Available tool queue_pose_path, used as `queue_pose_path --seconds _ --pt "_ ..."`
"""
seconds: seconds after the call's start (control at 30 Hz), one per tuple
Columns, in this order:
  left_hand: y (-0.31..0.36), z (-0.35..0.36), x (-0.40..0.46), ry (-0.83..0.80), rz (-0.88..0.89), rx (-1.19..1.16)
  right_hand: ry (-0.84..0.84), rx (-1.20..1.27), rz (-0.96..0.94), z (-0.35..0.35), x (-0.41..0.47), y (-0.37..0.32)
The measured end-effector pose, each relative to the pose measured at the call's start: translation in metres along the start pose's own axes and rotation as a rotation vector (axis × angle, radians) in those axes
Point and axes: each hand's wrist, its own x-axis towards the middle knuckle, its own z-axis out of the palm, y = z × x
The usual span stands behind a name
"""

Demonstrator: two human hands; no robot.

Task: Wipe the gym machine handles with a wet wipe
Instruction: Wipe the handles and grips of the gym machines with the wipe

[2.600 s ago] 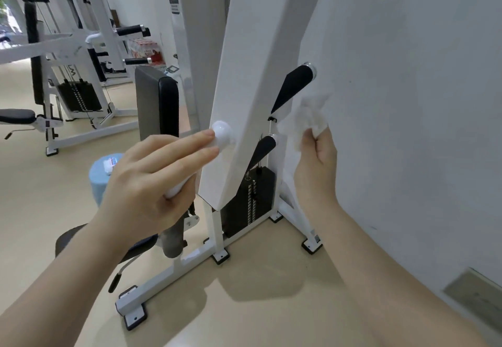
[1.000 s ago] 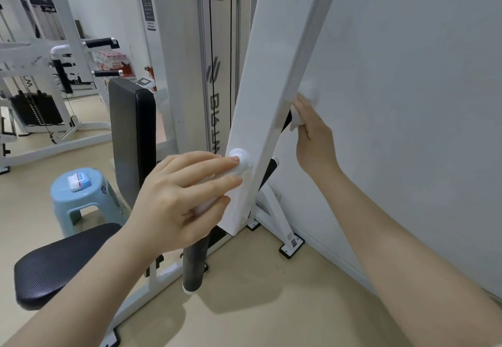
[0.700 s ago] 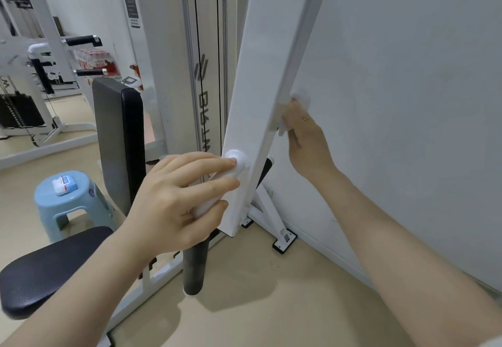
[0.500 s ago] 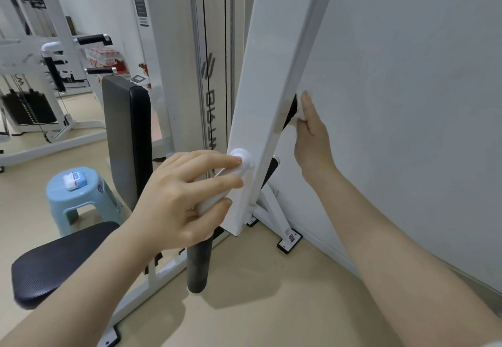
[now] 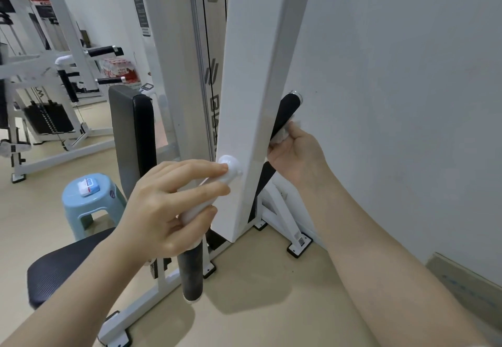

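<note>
Head view. Landmark: the white swing arm [image 5: 252, 107] of the machine, running steeply down the middle of the picture.

Your left hand [image 5: 168, 205] sits on the near side of the swing arm, fingers curled round the white bar [image 5: 201, 202] that ends in a rounded knob against the arm's face. The likely reason is to brace the arm and keep it from swinging while you work behind it.

Your right hand [image 5: 296, 156] is on the far side of the swing arm, between it and the wall [image 5: 407, 102]. Its fingers are closed on the wet wipe [image 5: 282, 133], bunched and pressed against the lower part of the black handle [image 5: 285, 114]. The handle's capped top shows bare above your hand. Whether the wipe wraps fully round the grip, you cannot tell; the arm hides the handle's root.

In the way: the swing arm blocks your sight of the lower handle, and the wall leaves your wrist little room.

Around: below your left hand, a black foam grip [image 5: 191, 276] hangs from the same bar, with no wipe on it. Left of the swing arm stand the back pad [image 5: 133, 140], the seat [image 5: 62, 273] and a blue stool [image 5: 89, 202] carrying a small wipe pack [image 5: 88, 187]. Other machines sit well apart, further left.
</note>
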Motion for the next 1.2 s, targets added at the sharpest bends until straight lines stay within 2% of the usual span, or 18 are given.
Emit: queue_pose_path --seconds 0.2,0.3,0.37,0.43,0.5,0.6,0.7,0.77,0.8,0.93,1.07,1.1,1.2 --pt "-0.001 0.0 0.0 -0.005 -0.001 0.019 -0.063 0.027 0.078 -0.006 -0.009 0.016" --pt "-0.002 -0.002 0.0 -0.022 -0.001 0.051 0.061 -0.002 -0.068 -0.003 -0.001 0.003" --pt "-0.002 -0.002 0.001 -0.025 0.001 0.064 0.199 -0.312 -0.258 -0.004 0.007 -0.002" --pt "-0.002 -0.003 0.001 -0.024 0.002 0.072 0.223 -0.689 -0.411 -0.009 0.012 0.001" --pt "-0.002 -0.005 0.001 -0.03 0.003 0.081 0.121 -0.872 -0.537 -0.016 0.016 0.005" --pt "-0.004 -0.006 0.002 -0.049 0.012 0.102 -0.084 -1.323 -0.811 -0.021 0.023 0.005" --pt "-0.006 -0.007 0.003 -0.065 0.017 0.125 -0.429 -1.505 -1.049 -0.021 0.025 0.003" --pt "-0.006 -0.009 0.003 -0.076 0.021 0.142 -0.568 -1.604 -1.137 -0.026 0.035 -0.005" --pt "-0.006 -0.009 0.003 -0.08 0.025 0.148 -0.572 -1.634 -1.158 -0.027 0.042 -0.011" --pt "-0.007 -0.009 0.003 -0.081 0.027 0.151 -0.417 -1.603 -1.119 -0.015 0.05 -0.023" --pt "-0.006 -0.011 0.002 -0.072 0.022 0.151 -0.637 -1.637 -1.143 -0.019 0.047 -0.028" --pt "-0.006 -0.012 0.003 -0.072 0.023 0.157 -0.607 -1.686 -1.1 -0.019 0.053 -0.033" --pt "-0.007 -0.01 0.004 -0.066 0.026 0.158 -0.292 -1.705 -1.03 -0.017 0.071 -0.041"
